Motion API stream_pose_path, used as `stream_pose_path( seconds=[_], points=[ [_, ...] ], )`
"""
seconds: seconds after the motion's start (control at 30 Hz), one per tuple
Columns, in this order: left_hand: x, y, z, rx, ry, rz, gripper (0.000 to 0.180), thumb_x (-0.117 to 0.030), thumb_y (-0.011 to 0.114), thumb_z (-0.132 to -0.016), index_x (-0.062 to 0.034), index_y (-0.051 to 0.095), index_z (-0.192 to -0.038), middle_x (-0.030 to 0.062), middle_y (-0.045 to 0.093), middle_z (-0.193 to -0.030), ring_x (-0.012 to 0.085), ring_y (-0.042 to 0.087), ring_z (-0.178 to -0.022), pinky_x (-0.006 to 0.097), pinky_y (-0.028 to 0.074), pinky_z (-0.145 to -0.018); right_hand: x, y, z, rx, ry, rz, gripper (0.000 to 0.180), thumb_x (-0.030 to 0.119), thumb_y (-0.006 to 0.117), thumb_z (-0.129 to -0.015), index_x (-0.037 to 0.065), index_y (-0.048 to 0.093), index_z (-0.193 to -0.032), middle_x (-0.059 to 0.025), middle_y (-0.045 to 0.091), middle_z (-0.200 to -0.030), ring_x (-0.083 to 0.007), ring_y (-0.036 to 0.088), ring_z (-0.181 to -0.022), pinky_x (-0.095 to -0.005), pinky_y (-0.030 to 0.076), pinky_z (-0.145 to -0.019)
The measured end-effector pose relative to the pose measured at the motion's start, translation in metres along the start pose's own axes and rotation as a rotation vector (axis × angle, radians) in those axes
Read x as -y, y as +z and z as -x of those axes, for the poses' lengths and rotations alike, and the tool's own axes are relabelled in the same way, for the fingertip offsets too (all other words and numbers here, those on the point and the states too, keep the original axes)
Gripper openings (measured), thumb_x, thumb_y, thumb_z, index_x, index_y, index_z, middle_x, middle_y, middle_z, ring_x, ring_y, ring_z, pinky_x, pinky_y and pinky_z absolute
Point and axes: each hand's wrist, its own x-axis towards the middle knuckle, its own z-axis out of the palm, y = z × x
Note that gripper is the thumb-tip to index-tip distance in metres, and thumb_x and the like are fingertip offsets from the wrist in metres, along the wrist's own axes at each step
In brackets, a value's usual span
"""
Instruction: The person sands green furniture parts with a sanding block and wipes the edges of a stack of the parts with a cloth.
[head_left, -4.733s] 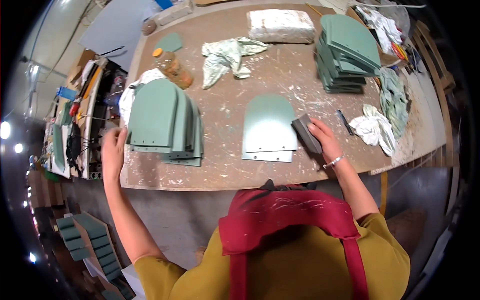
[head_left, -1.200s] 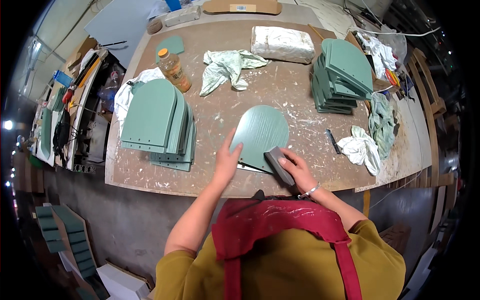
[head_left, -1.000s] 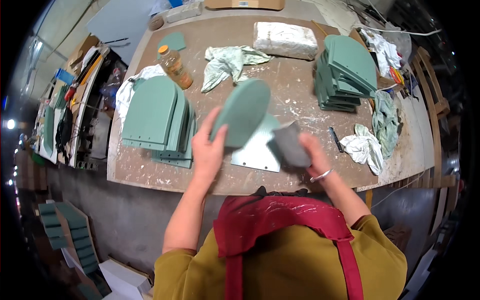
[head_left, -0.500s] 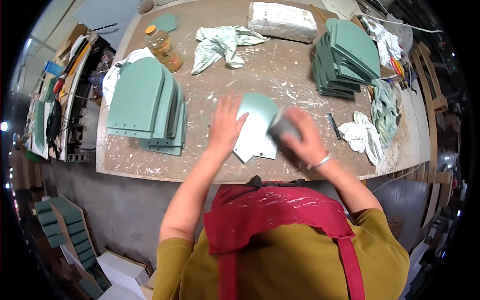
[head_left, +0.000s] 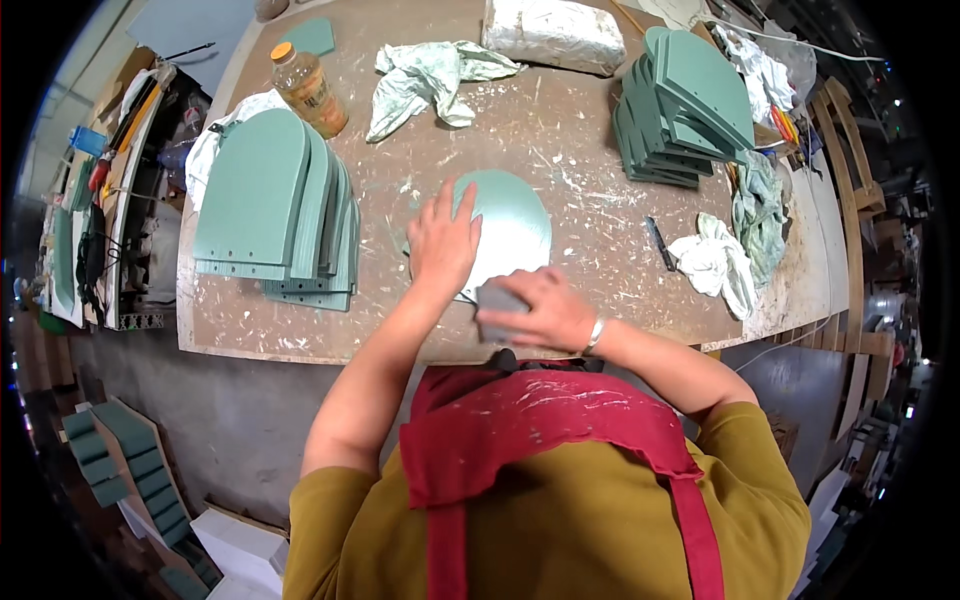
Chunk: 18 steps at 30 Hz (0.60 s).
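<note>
Step in hand, as I judge it: sanding the near edge of one green arched panel (head_left: pixel 510 225), which lies flat on the table (head_left: pixel 560 130) directly in front of me, rounded end pointing away.

My left hand (head_left: pixel 442 245) is spread wide, fingers splayed, palm pressed on the panel's left half to pin it down. My right hand (head_left: pixel 545 312) is closed around a grey sanding block (head_left: pixel 497 303), gripping it from above at the panel's near edge (whether the block face sits fully on the edge is hidden by my fingers).

The next move, in my judgement, calls for steady downward pressure from the left hand, so the panel does not slide, while the block travels along the edge.

A fanned stack of like panels (head_left: pixel 275 205) lies to my left, a second stack (head_left: pixel 685 105) at far right.
</note>
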Motion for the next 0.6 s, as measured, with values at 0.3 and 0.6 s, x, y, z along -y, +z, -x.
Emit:
stream_pose_path(
  seconds=[0.3, 0.6],
  points=[
    [-0.002, -0.001, -0.001, -0.013, -0.034, 0.026, 0.049, -0.027, 0.055, -0.096, -0.0151, 0.048, -0.142, 0.0152, 0.04, -0.149, 0.0366, 0.045, -0.129, 0.054, 0.037, -0.101, -0.018, -0.007, 0.001, -0.017, 0.131, 0.043, 0.049, 0.032, 0.07, -0.084, 0.022, 0.059, -0.13, -0.0175, 0.052, -0.135, -0.0364, 0.055, -0.119, -0.0519, 0.047, -0.093],
    [-0.013, 0.002, 0.054, 0.066, 0.181, 0.028, 0.059, -0.036, 0.059, -0.093, -0.0076, 0.045, -0.143, 0.0112, 0.031, -0.157, 0.033, 0.027, -0.145, 0.054, 0.024, -0.113, -0.073, -0.059, 0.002, -0.248, 0.874, -0.203, 0.054, 0.04, 0.066, -0.088, 0.01, 0.059, -0.132, -0.0218, 0.052, -0.135, -0.0416, 0.053, -0.122, -0.0427, 0.043, -0.103]
  ],
)
